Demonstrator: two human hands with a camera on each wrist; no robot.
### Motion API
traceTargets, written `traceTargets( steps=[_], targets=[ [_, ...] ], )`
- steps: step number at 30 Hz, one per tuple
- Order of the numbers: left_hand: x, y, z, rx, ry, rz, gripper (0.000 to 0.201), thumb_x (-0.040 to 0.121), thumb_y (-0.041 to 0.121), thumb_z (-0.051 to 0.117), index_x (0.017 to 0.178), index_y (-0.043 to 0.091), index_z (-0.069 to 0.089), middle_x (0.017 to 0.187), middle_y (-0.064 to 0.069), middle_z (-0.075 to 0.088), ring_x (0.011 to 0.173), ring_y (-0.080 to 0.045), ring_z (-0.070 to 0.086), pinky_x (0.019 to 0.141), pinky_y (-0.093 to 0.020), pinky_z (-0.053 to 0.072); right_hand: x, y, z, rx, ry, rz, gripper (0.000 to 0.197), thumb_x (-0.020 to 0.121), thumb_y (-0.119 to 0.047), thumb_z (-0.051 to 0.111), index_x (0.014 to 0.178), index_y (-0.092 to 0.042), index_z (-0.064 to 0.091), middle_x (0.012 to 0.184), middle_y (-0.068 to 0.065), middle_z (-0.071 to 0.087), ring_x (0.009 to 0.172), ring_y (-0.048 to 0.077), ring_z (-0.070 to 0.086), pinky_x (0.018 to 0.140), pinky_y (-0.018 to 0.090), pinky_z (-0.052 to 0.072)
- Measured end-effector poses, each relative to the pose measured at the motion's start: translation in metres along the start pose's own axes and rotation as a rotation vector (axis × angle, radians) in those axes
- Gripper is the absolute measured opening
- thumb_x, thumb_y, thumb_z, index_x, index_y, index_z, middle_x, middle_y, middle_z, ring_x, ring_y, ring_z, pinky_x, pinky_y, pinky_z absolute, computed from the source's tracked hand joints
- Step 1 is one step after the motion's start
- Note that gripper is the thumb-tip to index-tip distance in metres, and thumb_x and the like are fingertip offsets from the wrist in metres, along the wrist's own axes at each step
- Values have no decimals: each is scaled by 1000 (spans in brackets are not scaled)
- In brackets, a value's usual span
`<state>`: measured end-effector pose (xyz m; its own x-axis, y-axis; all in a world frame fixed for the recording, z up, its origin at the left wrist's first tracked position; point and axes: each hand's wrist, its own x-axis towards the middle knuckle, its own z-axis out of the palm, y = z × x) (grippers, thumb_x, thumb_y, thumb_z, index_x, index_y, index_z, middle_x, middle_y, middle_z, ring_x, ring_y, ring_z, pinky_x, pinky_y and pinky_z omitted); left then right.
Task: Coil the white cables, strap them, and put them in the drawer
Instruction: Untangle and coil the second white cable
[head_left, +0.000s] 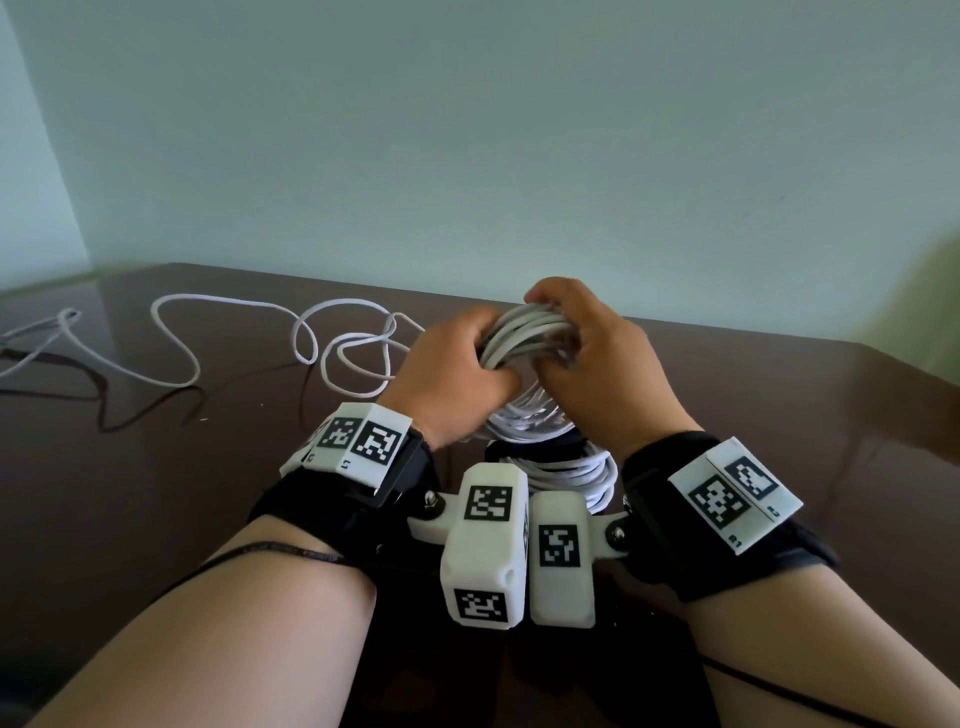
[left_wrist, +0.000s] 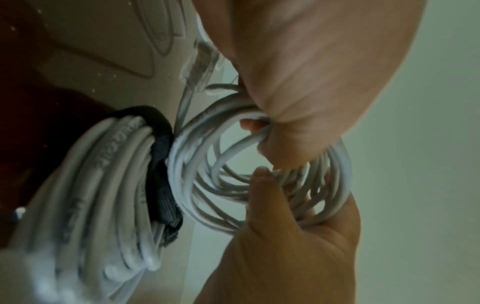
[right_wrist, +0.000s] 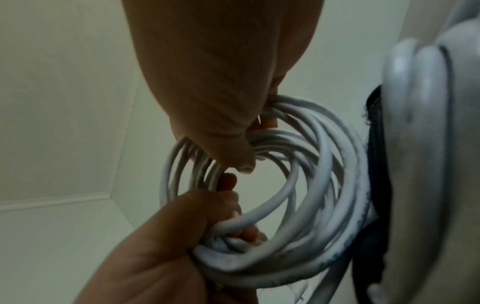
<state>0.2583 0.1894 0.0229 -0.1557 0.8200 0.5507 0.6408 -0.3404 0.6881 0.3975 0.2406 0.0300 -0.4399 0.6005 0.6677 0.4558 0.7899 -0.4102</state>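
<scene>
Both hands hold up a coil of white cable (head_left: 524, 332) over the table, near the wall. My left hand (head_left: 467, 358) grips its left side with curled fingers, and my right hand (head_left: 576, 343) grips its right side. From the left wrist, the left hand (left_wrist: 272, 127) is wrapped round the coil (left_wrist: 187, 174) and the right hand (left_wrist: 275, 205) clasps it from below. The right wrist view has the right hand (right_wrist: 249, 148) on top of the coil (right_wrist: 324, 164) and the left hand (right_wrist: 228, 222) beneath. No strap shows on this coil.
A second white coil (head_left: 566, 470) bound by a black strap (left_wrist: 161, 174) lies on the dark brown table (head_left: 156, 493) below my hands. A loose white cable (head_left: 171, 338) sprawls over the table's left part. A clear plug (left_wrist: 200, 67) hangs by the coils.
</scene>
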Motion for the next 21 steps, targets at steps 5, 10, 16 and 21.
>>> traceTargets(
  steps=[5,10,16,21],
  targets=[
    [-1,1,7,-206,159,-34,49,73,8,73,110,31,52,87,9,65,68,-1,61,66,-14,50,0,2,2,39,113,38,19,85,-8,55,93,-17,41,79,2,54,69,22,49,54,25,35],
    [-1,0,13,-495,223,-130,67,59,22,86,115,28,49,91,4,68,75,-6,67,72,-24,54,2,-3,3,172,271,132,24,84,-3,52,94,-18,36,78,-1,53,67,13,51,53,13,36],
    [-2,-1,10,-390,198,-140,24,75,17,76,97,18,67,82,2,72,74,-10,69,68,-24,55,1,-11,2,314,248,212,26,86,-5,51,103,-18,37,86,5,65,77,14,62,57,14,43],
    [2,-4,8,-371,245,-179,9,78,17,68,72,22,64,67,1,67,65,-15,63,68,-30,52,-2,-11,0,200,182,211,26,86,-16,58,102,-20,38,76,-7,56,66,10,55,57,24,43]
  ],
)
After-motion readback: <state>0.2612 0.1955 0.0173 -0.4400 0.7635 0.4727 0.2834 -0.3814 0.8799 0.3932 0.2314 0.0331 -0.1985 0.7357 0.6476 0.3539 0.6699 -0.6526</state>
